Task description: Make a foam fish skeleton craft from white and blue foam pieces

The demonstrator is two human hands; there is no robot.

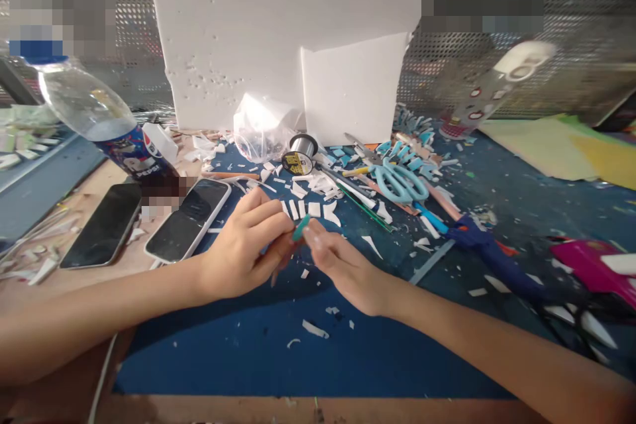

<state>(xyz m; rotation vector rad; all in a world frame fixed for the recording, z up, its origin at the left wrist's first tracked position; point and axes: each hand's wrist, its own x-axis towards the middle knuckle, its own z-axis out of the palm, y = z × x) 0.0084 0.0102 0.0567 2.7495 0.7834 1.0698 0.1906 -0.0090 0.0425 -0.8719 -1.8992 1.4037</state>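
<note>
I hold a small teal piece (300,230) above the blue mat (248,358), pinched between the thumb and fingers of my right hand (350,269). Its long axis slants, the upper end pointing away from me and to the right. My left hand (253,245) is curled at its lower end; whether those fingers grip it, I cannot tell. White scraps (315,210) lie just beyond, then blue-handled scissors (400,184) and a spool (298,164). Two phones (103,225) lie leftward near a bottle (116,139). A white board (278,13) stands behind, before a perforated screen (136,33).
</note>
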